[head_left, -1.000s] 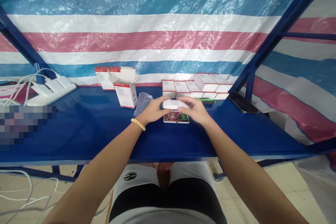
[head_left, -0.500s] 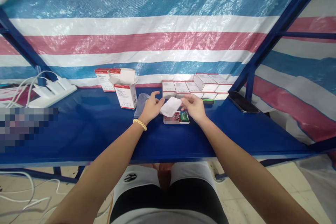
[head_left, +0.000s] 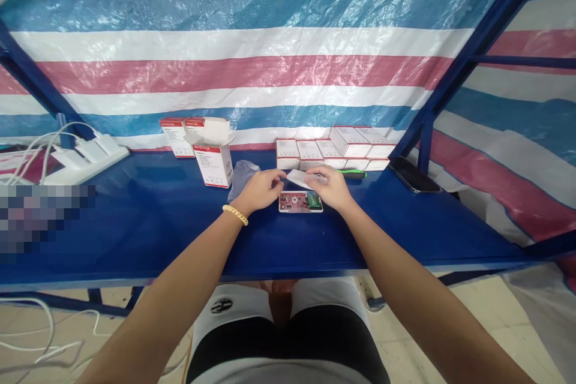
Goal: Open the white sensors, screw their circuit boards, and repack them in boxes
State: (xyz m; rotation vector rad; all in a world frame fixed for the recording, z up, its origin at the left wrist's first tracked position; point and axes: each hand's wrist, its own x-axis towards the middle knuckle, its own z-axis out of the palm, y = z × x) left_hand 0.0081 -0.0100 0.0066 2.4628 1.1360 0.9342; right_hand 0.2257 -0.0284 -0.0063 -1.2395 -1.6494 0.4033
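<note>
An open white device base (head_left: 300,202) with a red circuit board and a green terminal block lies on the blue table (head_left: 135,222). Just behind it, my right hand (head_left: 327,188) pinches the white cover (head_left: 299,177) and holds it low over the table. My left hand (head_left: 260,190), with a bead bracelet on the wrist, rests beside the base's left end, fingers curled and one fingertip near the cover's left edge.
An open red-and-white box (head_left: 215,159) and two more stand at the back left, next to a clear plastic bag (head_left: 242,175). Several white boxes (head_left: 342,150), a green tool (head_left: 353,173) and a black phone (head_left: 414,175) lie at the back right. A white power strip (head_left: 85,159) sits far left.
The white cover was lifted off the base with both hands, tilted up, then moved back behind the base. The circuit board now shows fully.
</note>
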